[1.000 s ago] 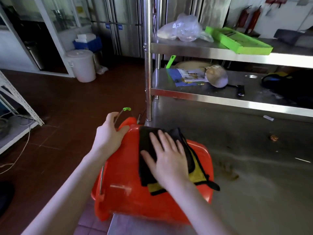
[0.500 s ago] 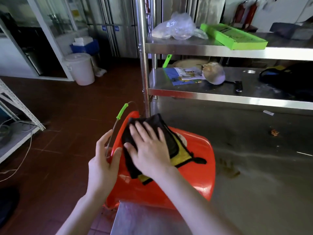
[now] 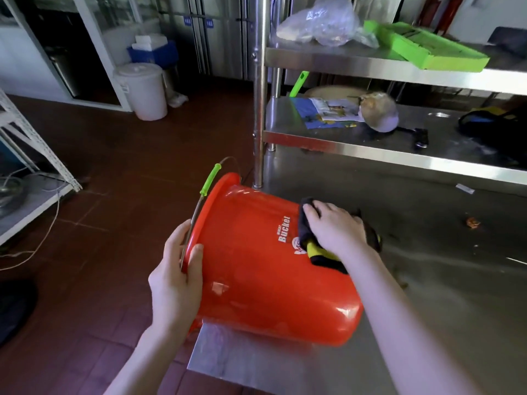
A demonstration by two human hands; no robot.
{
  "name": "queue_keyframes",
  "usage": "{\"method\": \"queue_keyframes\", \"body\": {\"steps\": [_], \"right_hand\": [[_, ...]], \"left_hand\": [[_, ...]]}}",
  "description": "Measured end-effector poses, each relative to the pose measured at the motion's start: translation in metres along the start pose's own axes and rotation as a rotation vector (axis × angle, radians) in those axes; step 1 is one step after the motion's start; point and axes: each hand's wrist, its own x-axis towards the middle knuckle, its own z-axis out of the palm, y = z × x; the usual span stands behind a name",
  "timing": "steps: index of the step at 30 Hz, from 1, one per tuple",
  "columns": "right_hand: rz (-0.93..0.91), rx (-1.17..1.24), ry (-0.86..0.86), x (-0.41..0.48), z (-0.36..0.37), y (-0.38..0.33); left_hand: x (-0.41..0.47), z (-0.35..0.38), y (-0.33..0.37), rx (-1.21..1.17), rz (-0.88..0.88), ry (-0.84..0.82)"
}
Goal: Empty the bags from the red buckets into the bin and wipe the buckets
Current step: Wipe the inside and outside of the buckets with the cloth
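A red bucket (image 3: pixel 256 269) lies on its side at the corner of the steel table (image 3: pixel 445 309), its open mouth facing left over the floor. White lettering reads "Bucket" on its wall. Its wire handle with a green grip (image 3: pixel 210 180) sticks up at the rim. My left hand (image 3: pixel 176 277) grips the rim, thumb on the outer wall. My right hand (image 3: pixel 335 228) presses a black and yellow cloth (image 3: pixel 313 248) flat against the bucket's upper side near its base.
Steel shelves (image 3: pixel 399 143) stand behind the table with a clear plastic bag (image 3: pixel 319 24), a green tray (image 3: pixel 422 44), papers and a dark bag. A white lidded bin (image 3: pixel 142 89) stands on the red tile floor at the back left. A white rack (image 3: pixel 34 155) is at the left.
The bucket has turned so its printed side faces up. My right hand slid the cloth from the rim end toward the base. My left hand moved down the rim toward me.
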Motion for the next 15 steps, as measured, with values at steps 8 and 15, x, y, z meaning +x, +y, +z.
{"method": "queue_keyframes", "body": {"steps": [8, 15], "right_hand": [[-0.522, -0.125, 0.277, -0.050, 0.041, -0.104], [-0.585, -0.161, 0.353, -0.075, 0.052, -0.069]], "left_hand": [[-0.003, -0.004, -0.005, 0.009, -0.035, -0.041], [0.058, -0.023, 0.022, 0.181, -0.188, -0.210]]}}
